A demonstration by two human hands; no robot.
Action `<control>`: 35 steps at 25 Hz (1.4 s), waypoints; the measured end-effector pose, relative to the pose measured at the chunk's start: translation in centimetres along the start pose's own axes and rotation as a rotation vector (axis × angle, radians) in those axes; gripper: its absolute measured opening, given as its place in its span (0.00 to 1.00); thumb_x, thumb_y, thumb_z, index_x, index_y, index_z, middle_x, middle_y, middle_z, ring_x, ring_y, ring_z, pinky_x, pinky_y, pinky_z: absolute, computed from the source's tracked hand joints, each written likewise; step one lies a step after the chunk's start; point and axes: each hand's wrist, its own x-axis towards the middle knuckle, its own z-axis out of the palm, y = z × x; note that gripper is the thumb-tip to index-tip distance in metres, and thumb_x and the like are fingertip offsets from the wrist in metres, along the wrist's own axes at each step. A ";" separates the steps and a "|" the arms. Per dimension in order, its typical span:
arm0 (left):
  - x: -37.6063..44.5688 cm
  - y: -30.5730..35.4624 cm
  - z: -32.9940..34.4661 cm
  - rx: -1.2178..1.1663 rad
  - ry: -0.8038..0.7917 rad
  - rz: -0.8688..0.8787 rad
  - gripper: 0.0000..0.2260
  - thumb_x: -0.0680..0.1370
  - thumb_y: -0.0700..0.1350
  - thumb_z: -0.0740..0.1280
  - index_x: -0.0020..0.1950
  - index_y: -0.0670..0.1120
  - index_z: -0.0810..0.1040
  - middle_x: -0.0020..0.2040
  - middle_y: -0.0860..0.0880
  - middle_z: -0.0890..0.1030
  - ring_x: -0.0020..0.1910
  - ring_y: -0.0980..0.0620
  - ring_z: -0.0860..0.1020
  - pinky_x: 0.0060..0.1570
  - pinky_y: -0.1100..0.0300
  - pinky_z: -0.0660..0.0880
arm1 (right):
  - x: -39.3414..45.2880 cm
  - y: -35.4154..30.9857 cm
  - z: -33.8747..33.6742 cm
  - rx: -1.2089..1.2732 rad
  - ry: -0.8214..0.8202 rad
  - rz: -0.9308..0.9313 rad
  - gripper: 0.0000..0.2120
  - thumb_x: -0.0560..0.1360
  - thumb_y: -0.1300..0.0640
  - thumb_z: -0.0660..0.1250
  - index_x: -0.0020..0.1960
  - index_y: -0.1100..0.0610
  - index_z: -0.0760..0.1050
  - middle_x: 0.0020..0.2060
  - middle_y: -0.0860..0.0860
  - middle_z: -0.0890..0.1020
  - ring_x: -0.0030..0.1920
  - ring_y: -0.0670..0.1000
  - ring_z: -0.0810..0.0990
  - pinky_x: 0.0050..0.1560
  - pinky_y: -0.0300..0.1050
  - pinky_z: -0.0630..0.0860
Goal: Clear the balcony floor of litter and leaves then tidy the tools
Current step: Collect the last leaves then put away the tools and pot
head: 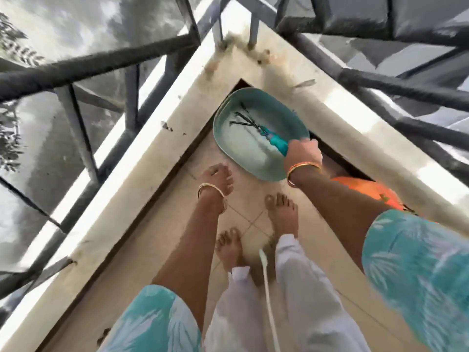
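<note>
Balcony corner: my right hand (303,154) grips the teal-handled tool (275,144), its dark tines inside the teal tub (228,138) on the floor by the ledge (142,158). My left hand (215,177) hangs relaxed, empty. Best to lower the tool flat so the tub doesn't tip.

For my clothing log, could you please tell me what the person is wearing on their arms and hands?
Both arms have short, loose turquoise sleeves printed with pale leaf shapes, ending near the elbow, so the forearms are bare. The left hand has thin gold-coloured bangles at the wrist; the right hand has gold bangles too, one with an orange tint. No gloves.
</note>
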 end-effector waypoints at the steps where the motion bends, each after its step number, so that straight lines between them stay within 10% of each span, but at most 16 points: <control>1: 1.8 -0.2 0.7 0.012 0.003 -0.006 0.09 0.80 0.43 0.63 0.40 0.49 0.71 0.34 0.49 0.72 0.29 0.54 0.68 0.22 0.69 0.66 | 1.8 -0.3 0.4 -0.001 -0.040 0.023 0.16 0.80 0.62 0.53 0.64 0.63 0.72 0.59 0.61 0.74 0.63 0.61 0.70 0.57 0.52 0.72; 6: 6.8 -1.3 3.8 0.086 0.024 -0.002 0.05 0.77 0.44 0.68 0.50 0.48 0.73 0.36 0.48 0.77 0.27 0.52 0.72 0.30 0.63 0.70 | 6.4 -1.4 3.1 -0.076 -0.115 0.022 0.16 0.79 0.65 0.53 0.64 0.64 0.71 0.61 0.62 0.74 0.65 0.62 0.68 0.58 0.54 0.72; 12: 9.4 -2.7 3.9 0.250 0.093 0.041 0.07 0.75 0.45 0.71 0.38 0.48 0.77 0.45 0.41 0.84 0.42 0.43 0.83 0.50 0.46 0.80 | 7.3 -2.2 4.3 -0.184 -0.093 -0.024 0.17 0.81 0.62 0.51 0.63 0.63 0.73 0.57 0.63 0.77 0.64 0.63 0.68 0.55 0.52 0.72; 25: 7.9 -1.8 3.1 0.115 0.153 -0.004 0.06 0.74 0.37 0.71 0.51 0.41 0.80 0.44 0.43 0.83 0.43 0.44 0.84 0.51 0.51 0.80 | 4.9 -2.8 2.8 -0.037 -0.263 0.116 0.15 0.79 0.60 0.57 0.65 0.61 0.70 0.56 0.59 0.76 0.62 0.61 0.71 0.56 0.50 0.72; 35: 7.9 -1.0 4.4 0.112 0.275 -0.002 0.06 0.72 0.36 0.71 0.48 0.42 0.84 0.41 0.45 0.84 0.41 0.45 0.84 0.48 0.50 0.81 | 4.8 -1.5 -0.6 0.144 -0.495 0.118 0.09 0.75 0.57 0.62 0.52 0.60 0.73 0.33 0.52 0.71 0.33 0.49 0.70 0.31 0.41 0.67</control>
